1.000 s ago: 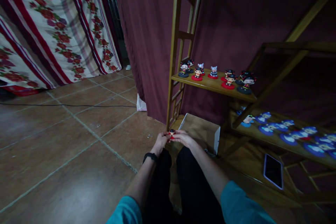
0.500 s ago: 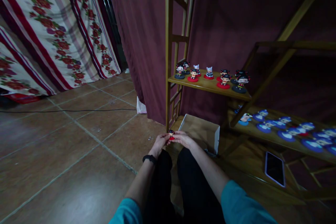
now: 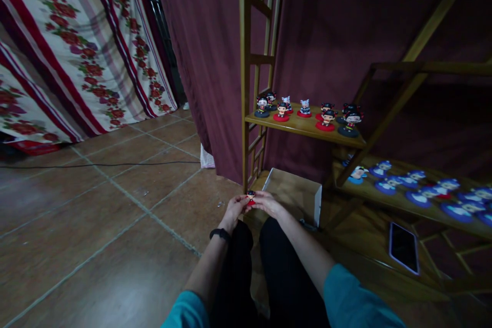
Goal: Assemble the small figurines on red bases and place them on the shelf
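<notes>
Between my two hands is a small figurine [image 3: 251, 196] with dark hair and a red base, held upright above my knees. My left hand [image 3: 235, 210] grips it from the left side, and a dark band circles that wrist. From the right, my right hand [image 3: 269, 203] closes its fingers on the same figurine. Part of the base is hidden by the fingers. Just beyond my hands stands an open cardboard box [image 3: 294, 192]. Several similar figurines [image 3: 325, 120] on red or dark bases stand on the wooden shelf [image 3: 300, 127] above it.
A lower shelf [image 3: 378, 196] at right carries several blue-based figurines [image 3: 390, 183]. Below it lies a phone or tablet [image 3: 403, 247] with a pale purple edge. A shelf post [image 3: 245, 72] rises ahead of my hands. A black cable [image 3: 115, 165] crosses the tiled floor at left.
Both hands keep their hold on the figurine in nearly the same place. The view has shifted very slightly; nothing else has visibly moved.
</notes>
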Tool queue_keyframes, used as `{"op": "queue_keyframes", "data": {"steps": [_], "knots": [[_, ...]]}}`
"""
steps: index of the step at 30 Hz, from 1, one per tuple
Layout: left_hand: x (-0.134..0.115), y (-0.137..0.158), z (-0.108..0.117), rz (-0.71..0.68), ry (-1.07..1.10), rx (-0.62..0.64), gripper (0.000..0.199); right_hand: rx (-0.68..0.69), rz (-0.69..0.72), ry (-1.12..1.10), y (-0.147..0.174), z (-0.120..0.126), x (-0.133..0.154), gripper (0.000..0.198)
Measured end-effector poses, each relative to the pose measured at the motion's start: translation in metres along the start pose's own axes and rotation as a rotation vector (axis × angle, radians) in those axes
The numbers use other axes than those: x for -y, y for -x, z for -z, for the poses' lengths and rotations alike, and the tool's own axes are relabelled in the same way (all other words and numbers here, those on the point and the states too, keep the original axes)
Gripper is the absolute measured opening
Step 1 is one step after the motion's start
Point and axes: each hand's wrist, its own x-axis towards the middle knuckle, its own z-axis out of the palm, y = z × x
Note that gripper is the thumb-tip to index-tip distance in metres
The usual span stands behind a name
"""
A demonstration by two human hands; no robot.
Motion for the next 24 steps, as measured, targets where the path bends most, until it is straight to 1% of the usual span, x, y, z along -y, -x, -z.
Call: {"op": "queue_keyframes", "data": {"steps": [5,8,10,16,20,24], "knots": [[-0.002,0.006,-0.004,0.0,0.089,-0.08,0.025,-0.073,0.057,-0.022,-0.006,0.0,-0.007,0.035],[-0.004,0.009,-0.006,0.023,0.169,-0.122,0.028,-0.068,0.066,0.008,-0.007,0.001,-0.008,0.037],[-0.004,0.01,-0.006,0.025,0.192,-0.127,0.028,-0.07,0.087,0.044,-0.008,0.001,-0.008,0.037],[-0.001,0.007,-0.003,-0.007,0.258,-0.069,0.018,-0.015,0.144,0.166,-0.004,-0.007,-0.003,0.035],[0.001,0.006,-0.001,0.003,0.284,-0.036,0.016,-0.015,0.128,0.178,-0.003,-0.012,-0.002,0.036],[0.001,0.007,-0.001,0.012,0.274,-0.022,0.016,-0.022,0.12,0.164,-0.004,-0.014,-0.004,0.044]]}}
